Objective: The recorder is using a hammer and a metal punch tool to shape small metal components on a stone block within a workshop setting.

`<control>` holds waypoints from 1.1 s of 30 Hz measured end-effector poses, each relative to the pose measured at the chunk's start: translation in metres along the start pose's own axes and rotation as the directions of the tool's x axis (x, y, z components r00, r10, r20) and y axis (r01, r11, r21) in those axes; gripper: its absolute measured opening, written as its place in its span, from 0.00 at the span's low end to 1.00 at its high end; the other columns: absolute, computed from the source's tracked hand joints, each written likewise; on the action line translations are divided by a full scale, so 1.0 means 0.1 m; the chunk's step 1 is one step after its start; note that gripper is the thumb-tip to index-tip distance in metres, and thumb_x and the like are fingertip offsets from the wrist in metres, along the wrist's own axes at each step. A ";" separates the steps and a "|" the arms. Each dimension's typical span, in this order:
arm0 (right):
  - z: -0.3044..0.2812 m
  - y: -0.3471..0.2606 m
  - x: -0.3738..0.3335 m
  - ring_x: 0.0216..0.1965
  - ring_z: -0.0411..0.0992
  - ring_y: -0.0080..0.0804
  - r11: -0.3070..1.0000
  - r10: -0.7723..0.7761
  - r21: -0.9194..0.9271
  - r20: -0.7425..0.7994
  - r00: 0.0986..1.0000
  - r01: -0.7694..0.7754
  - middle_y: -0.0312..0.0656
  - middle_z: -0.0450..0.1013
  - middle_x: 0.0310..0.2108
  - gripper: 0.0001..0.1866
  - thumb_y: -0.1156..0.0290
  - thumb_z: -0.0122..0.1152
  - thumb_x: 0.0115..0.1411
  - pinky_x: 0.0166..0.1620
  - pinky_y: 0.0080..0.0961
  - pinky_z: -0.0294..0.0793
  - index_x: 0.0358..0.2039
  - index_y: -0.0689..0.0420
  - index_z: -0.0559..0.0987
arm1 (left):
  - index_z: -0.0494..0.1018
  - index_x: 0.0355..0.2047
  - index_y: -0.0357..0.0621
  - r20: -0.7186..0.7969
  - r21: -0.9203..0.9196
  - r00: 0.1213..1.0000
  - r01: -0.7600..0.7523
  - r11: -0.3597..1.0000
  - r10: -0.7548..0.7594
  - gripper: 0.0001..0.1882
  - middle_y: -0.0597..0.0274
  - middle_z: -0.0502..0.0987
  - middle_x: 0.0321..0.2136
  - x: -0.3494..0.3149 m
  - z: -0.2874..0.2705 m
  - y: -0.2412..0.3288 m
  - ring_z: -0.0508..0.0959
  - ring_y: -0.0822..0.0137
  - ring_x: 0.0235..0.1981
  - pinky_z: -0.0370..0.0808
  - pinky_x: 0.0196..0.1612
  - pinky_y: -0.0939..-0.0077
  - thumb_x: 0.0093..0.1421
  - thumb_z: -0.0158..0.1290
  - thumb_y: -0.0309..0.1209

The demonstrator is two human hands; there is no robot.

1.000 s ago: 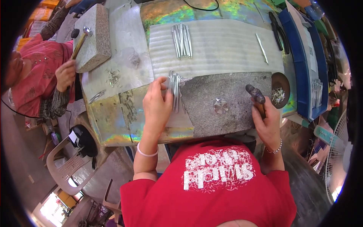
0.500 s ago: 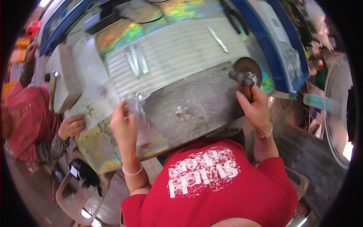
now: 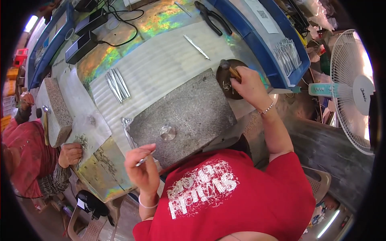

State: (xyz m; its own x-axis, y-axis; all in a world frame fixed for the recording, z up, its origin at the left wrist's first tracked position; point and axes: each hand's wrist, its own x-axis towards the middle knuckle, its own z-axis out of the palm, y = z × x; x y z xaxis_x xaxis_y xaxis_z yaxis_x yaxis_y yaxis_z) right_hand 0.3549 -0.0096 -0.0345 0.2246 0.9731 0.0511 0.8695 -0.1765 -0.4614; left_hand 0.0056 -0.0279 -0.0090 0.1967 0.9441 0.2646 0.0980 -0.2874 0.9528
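A slim metal piece (image 3: 145, 158) is pinched by fingers of the left hand (image 3: 142, 170) near the grey slab (image 3: 193, 110); a hammer (image 3: 234, 74) is gripped by fingers of the right hand (image 3: 251, 86) above the brown bowl (image 3: 220, 78)

The left hand (image 3: 142, 168) pinches a slim metal piece (image 3: 145, 158) between its fingers; the right hand (image 3: 251, 84) grips a hammer (image 3: 230, 70), fingers near a bowl (image 3: 220, 79).

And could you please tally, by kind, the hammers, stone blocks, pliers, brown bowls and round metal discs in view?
Hammers: 2
Stone blocks: 2
Pliers: 1 pair
Brown bowl: 1
Round metal disc: 1
Total: 7
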 end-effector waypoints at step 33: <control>-0.18 -1.30 -0.49 0.12 0.59 0.13 0.126 -0.130 0.883 0.467 0.875 -0.452 0.45 0.74 0.27 0.07 0.76 0.59 0.54 0.13 0.11 0.55 0.31 0.61 0.71 | 0.67 0.41 0.32 0.416 -0.822 0.819 0.524 0.222 -0.395 0.09 0.46 0.73 0.39 0.15 0.21 0.17 0.79 0.56 0.38 0.80 0.39 0.69 0.61 0.45 0.20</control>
State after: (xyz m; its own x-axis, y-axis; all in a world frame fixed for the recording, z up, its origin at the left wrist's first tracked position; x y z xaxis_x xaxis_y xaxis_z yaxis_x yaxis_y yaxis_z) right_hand 0.2386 -0.0366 0.0390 -0.1221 0.9434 -0.3083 -0.3803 -0.3314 -0.8635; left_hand 0.0307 -0.0223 0.0080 0.5280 0.8199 -0.2213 -0.6772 0.5637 0.4730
